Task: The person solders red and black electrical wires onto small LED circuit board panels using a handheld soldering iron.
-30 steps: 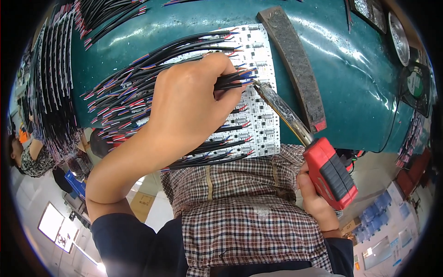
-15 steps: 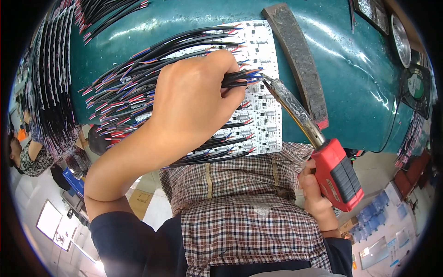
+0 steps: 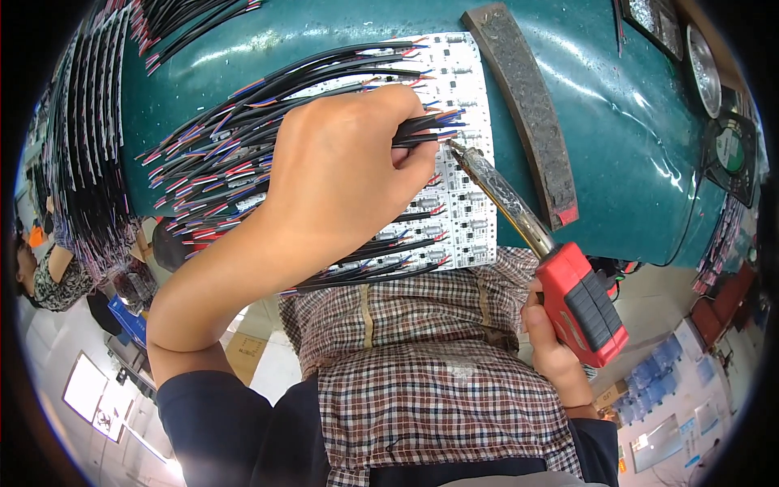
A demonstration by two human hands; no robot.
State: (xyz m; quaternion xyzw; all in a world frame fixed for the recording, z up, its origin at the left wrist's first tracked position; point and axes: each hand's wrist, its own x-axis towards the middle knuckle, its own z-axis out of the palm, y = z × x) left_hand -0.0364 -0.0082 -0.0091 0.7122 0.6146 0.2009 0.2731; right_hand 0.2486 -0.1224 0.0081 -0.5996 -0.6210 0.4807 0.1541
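Note:
My left hand (image 3: 345, 158) is closed round a few black cables (image 3: 422, 128), whose stripped blue, orange and red wire ends stick out to the right over a white circuit board panel (image 3: 462, 85). My right hand (image 3: 553, 349) grips a red and black soldering iron (image 3: 583, 304) by its handle. The iron's tip sits at the wire ends, just right of my left fingertips; whether it touches a pad is too small to tell. Many black cables (image 3: 219, 154) with coloured ends fan out leftward from the panel, partly hidden under my left hand and forearm.
A long dark bar (image 3: 527, 109) lies right of the panel on the green tabletop (image 3: 617, 162). At the far right stand a metal bowl (image 3: 704, 73) and a black fan (image 3: 733, 154). Stacked panels with cables (image 3: 89, 138) hang at the left, near another person (image 3: 49, 276).
The soldering iron has shifted slightly left, its tip now a little lower on the panel. My left hand still holds the cables and has hardly moved.

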